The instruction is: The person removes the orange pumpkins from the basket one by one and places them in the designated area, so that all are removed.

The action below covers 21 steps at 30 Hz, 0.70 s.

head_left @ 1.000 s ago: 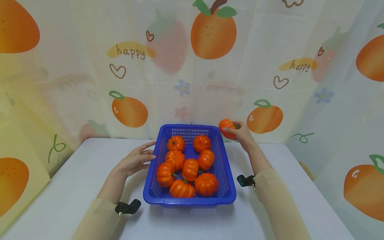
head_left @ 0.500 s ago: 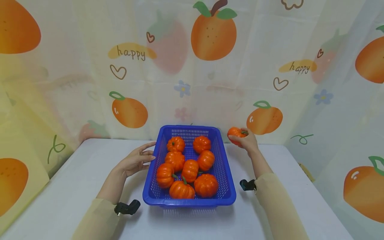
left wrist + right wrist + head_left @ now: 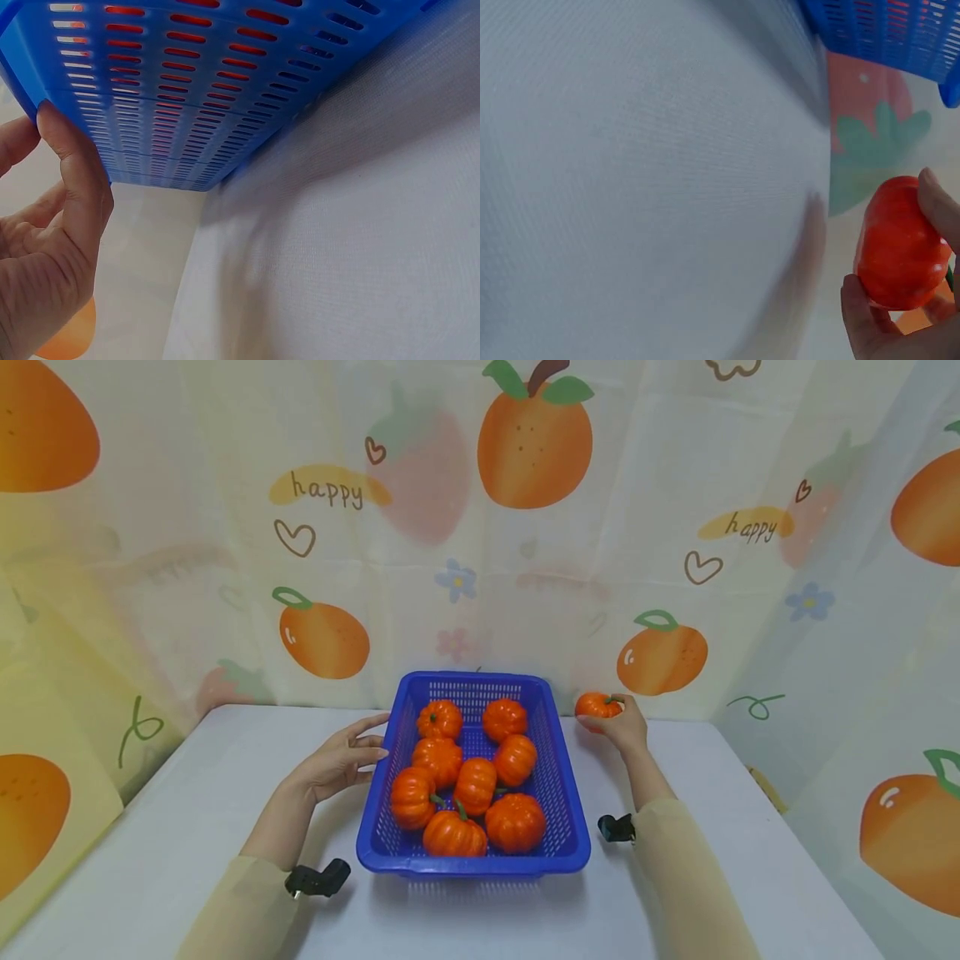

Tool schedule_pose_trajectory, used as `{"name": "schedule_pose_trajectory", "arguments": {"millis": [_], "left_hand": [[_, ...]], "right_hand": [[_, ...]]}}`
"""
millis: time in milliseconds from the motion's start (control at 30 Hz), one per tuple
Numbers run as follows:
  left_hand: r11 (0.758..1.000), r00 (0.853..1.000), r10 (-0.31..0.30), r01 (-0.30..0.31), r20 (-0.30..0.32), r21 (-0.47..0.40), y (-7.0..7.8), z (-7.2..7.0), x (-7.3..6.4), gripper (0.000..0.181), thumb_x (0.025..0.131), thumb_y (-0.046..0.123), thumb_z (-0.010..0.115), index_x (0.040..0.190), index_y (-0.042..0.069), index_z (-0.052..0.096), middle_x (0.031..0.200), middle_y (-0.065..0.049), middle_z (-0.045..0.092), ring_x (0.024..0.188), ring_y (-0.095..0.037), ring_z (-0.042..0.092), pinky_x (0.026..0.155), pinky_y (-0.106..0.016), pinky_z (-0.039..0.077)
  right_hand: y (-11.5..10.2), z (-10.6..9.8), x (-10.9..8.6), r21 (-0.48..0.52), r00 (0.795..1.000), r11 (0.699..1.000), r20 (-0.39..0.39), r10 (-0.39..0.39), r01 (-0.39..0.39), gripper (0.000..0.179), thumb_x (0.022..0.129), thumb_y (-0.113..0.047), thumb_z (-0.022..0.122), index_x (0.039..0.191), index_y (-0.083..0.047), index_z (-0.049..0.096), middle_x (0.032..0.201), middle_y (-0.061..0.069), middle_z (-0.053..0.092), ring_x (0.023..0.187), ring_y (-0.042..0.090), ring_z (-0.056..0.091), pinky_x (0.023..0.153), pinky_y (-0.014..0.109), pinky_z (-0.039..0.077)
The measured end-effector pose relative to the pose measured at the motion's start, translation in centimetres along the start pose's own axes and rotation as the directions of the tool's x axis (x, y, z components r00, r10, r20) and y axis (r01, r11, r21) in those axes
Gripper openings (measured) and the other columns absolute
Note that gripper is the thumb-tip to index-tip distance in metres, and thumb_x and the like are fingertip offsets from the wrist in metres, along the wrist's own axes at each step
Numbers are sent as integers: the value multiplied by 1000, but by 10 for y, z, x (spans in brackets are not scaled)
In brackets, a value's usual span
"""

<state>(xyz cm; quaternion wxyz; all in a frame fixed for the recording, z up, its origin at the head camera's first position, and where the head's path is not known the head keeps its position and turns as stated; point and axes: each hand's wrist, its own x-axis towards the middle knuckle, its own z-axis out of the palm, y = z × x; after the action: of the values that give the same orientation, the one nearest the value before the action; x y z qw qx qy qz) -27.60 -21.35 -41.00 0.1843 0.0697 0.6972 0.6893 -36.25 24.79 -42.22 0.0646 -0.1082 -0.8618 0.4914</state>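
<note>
In the head view, my right hand [image 3: 628, 725] grips a small orange pumpkin [image 3: 596, 704] with a green stem, right of the basket near the table's back edge. The right wrist view has the same pumpkin [image 3: 900, 247] between thumb and fingers; whether it touches the table I cannot tell. A blue perforated basket [image 3: 480, 864] holds several more pumpkins [image 3: 516, 822]. At its left rim, my left hand [image 3: 341, 767] rests its fingertips against the edge, fingers spread. In the left wrist view, the fingers [image 3: 71, 165] touch the basket's rim from outside.
The basket stands mid-table on a white tabletop [image 3: 187, 810]. Behind it hangs a fruit-patterned curtain [image 3: 480, 585], close to the table's back edge. A black wrist camera sits on each forearm, the left one [image 3: 318, 878] in front of the basket's left corner.
My right hand has carried the pumpkin from above the basket's back right corner rightward and down toward the tabletop. My left hand and the basket have stayed in place.
</note>
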Motion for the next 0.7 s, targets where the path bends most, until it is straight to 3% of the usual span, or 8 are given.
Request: {"name": "schedule_pose_trajectory", "arguments": {"millis": [267,467,700], "left_hand": [[1000,1000,7,-7,14,-8,0,-1,1,78,95,11,60,159,15,15,110,4,62,98,-9,66,88,-32,59],[999,1000,11,-9,29,-47,0,-2,1,78,95,6,59,159,13,15,100,8,62,91,-7,66,85,-30,59],[1000,1000,10,-9,20,-21,0,-2,1,78,95,9,60,159,14,15,107,6,62,96,-8,66,87,-31,59]], "right_hand": [[9,3,1,-69,1000,998,15,-1,2,85,81,-30,79,149,-5,34,154,25,38,140,42,38,120,55,32],[15,4,0,-87,998,996,66,9,-4,87,80,-26,80,150,-6,33,154,28,36,140,44,37,119,56,31],[16,4,-2,-107,996,994,85,2,7,85,78,-16,78,150,-6,33,155,26,36,142,44,35,122,57,25]]}}
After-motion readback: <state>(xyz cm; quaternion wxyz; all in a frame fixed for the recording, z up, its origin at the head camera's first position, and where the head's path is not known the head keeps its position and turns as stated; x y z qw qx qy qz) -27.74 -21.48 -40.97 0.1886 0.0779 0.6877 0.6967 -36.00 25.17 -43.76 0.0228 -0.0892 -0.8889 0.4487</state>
